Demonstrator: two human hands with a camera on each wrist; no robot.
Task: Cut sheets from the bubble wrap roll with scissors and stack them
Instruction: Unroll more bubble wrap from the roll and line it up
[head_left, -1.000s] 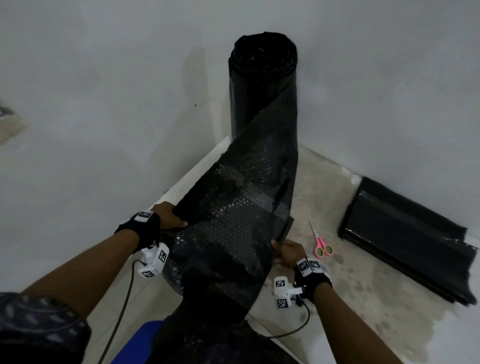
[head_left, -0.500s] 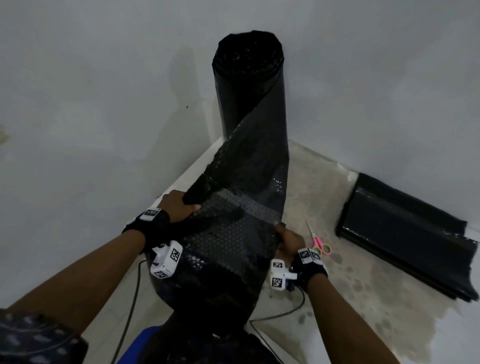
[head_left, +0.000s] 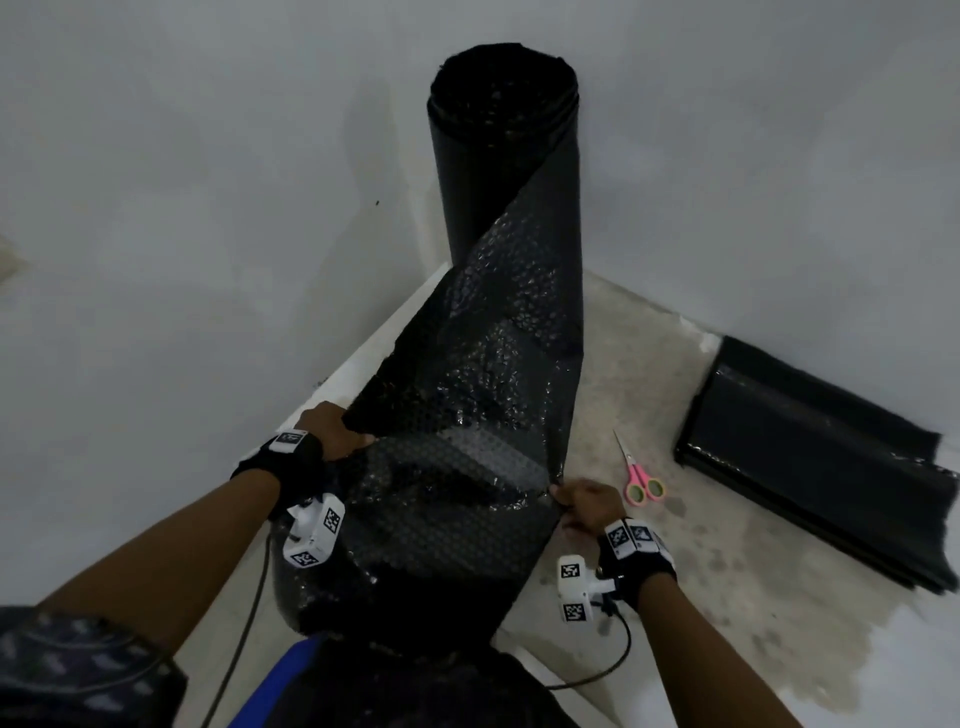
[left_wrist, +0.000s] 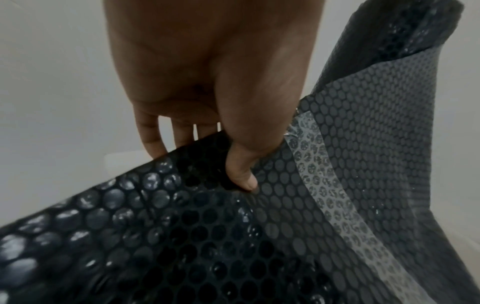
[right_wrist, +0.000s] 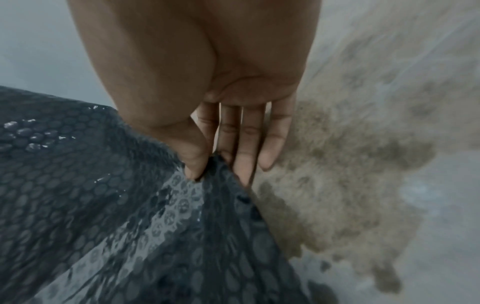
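Note:
A tall black bubble wrap roll (head_left: 501, 150) stands upright in the room's corner. Its loose sheet (head_left: 467, 405) runs down toward me and over my lap. My left hand (head_left: 332, 431) grips the sheet's left edge, thumb on top (left_wrist: 241, 174) and fingers behind. My right hand (head_left: 584, 501) pinches the sheet's right edge between thumb and fingers (right_wrist: 200, 164). A strip of clear tape (left_wrist: 327, 197) crosses the sheet. Pink-handled scissors (head_left: 641, 480) lie on the floor just right of my right hand. A stack of black cut sheets (head_left: 815, 462) lies by the right wall.
White walls meet behind the roll. The floor (head_left: 701, 597) is pale with a stained beige patch. A white ledge (head_left: 363, 364) runs along the left wall. Black cables (head_left: 613, 670) trail from both wrist cameras.
Both hands have slid along the sheet's edges toward me, drawing more wrap off the roll. The scissors and the stack have not moved.

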